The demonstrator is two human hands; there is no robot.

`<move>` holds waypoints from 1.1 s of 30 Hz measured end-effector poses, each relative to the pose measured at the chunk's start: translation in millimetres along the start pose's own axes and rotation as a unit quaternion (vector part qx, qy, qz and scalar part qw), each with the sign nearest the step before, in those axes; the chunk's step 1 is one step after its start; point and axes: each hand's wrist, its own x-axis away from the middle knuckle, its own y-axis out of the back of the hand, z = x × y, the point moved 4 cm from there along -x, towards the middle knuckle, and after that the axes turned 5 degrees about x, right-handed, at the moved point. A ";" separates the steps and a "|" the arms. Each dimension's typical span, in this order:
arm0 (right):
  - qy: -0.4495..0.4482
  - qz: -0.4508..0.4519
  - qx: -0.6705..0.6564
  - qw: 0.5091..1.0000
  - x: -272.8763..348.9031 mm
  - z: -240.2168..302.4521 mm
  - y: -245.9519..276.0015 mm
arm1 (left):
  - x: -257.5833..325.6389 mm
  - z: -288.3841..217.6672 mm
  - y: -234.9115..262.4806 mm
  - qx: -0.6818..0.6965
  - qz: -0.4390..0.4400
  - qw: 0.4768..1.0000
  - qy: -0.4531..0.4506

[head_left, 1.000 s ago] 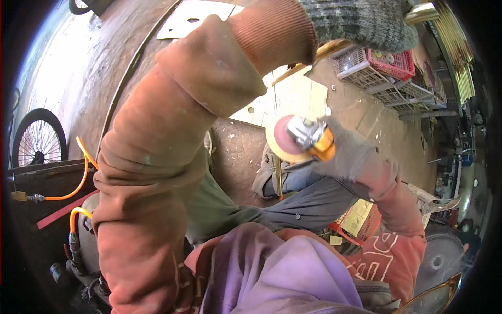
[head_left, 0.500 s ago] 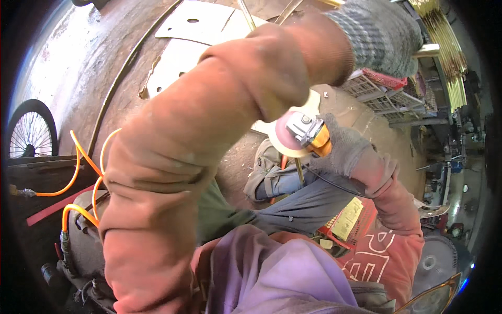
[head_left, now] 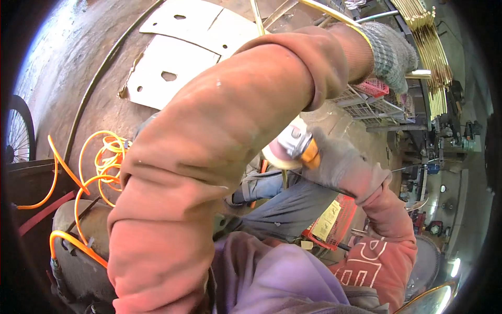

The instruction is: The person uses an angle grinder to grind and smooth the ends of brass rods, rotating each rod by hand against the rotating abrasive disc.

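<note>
My left arm, in a rust-coloured sleeve, crosses the picture from lower left to upper right. My left hand [head_left: 391, 51] wears a grey knit glove, and its fingers curl around the end of a brass-coloured bar [head_left: 421, 75]. Below the arm, my right hand [head_left: 342, 163], in a grey glove, grips an angle grinder [head_left: 293, 149] with an orange body and a pinkish disc. The disc faces the camera above my grey trouser legs. The left arm hides part of the grinder.
White metal sheets [head_left: 178, 68] with holes lie on the rusty brown floor. Orange hose coils [head_left: 99, 162] lie at the left, near a bicycle wheel [head_left: 18, 131]. A red crate [head_left: 340, 222] sits by my knees. Wire baskets [head_left: 374, 104] and a bundle of brass rods [head_left: 423, 31] are at the upper right.
My left arm has swung upward and to the right, and its gloved hand now sits by the brass rods. The grinder stays in my right hand and has shifted slightly lower.
</note>
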 end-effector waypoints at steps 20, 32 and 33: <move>-0.030 -0.054 -0.038 0.997 -1.8 -8.5 9.8 | -13.4 -13.8 -12.1 0.038 0.001 0.997 -0.072; 0.020 -0.066 -0.070 0.995 -19.9 -5.0 7.0 | -8.2 -10.5 -6.2 -0.028 -0.008 0.999 -0.021; 0.033 -0.061 -0.066 0.995 -17.0 -1.2 5.4 | -8.7 -8.0 -7.6 -0.022 -0.017 0.999 -0.028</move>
